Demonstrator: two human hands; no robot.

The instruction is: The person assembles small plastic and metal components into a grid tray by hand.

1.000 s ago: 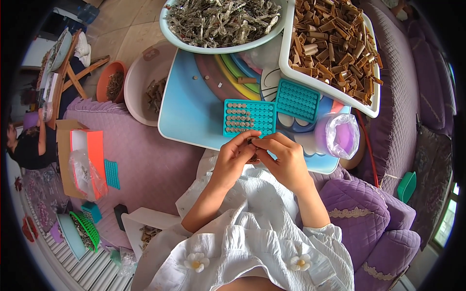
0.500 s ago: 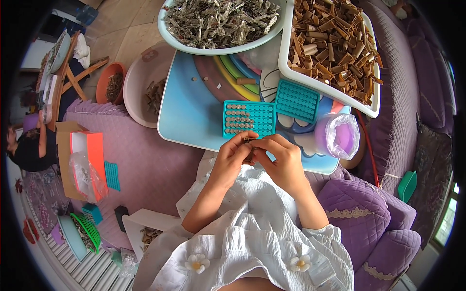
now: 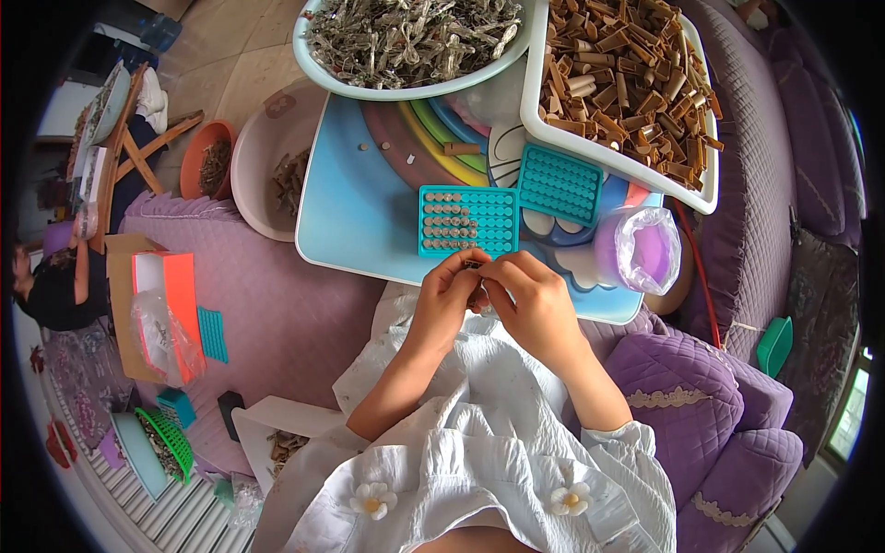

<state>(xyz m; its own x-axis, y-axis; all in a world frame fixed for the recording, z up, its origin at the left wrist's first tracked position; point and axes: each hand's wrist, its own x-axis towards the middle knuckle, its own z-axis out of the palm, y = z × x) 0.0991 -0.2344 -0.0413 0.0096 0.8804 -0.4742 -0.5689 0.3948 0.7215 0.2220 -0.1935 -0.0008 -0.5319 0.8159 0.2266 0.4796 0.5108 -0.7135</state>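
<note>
Just in front of my lap, my left hand (image 3: pixel 444 297) and my right hand (image 3: pixel 533 300) meet with fingertips pinched together. Between them is a small dark brown piece (image 3: pixel 475 297), mostly hidden by the fingers; my left hand holds it, and the right fingertips press at its top. Right beyond my fingers lies a teal tray (image 3: pixel 493 221) with rows of round pockets. Small round greyish pieces (image 3: pixel 447 221) fill its left part. A second teal tray (image 3: pixel 560 184), its pockets bare, lies beside it to the right.
A colourful low table (image 3: pixel 346 230) bears the trays. Beyond stand a basin (image 3: pixel 309 78) of clear-wrapped bundles and a white bin (image 3: pixel 530 101) of brown pieces. A purple bag-lined container (image 3: pixel 636 253) sits right. Left are a pink tub (image 3: pixel 253 175), an open box (image 3: pixel 175 286) and another person (image 3: pixel 69 286).
The table and its trays sit slightly higher and further left in view. My hands stay together on the small piece, with the right fingers shifted a little.
</note>
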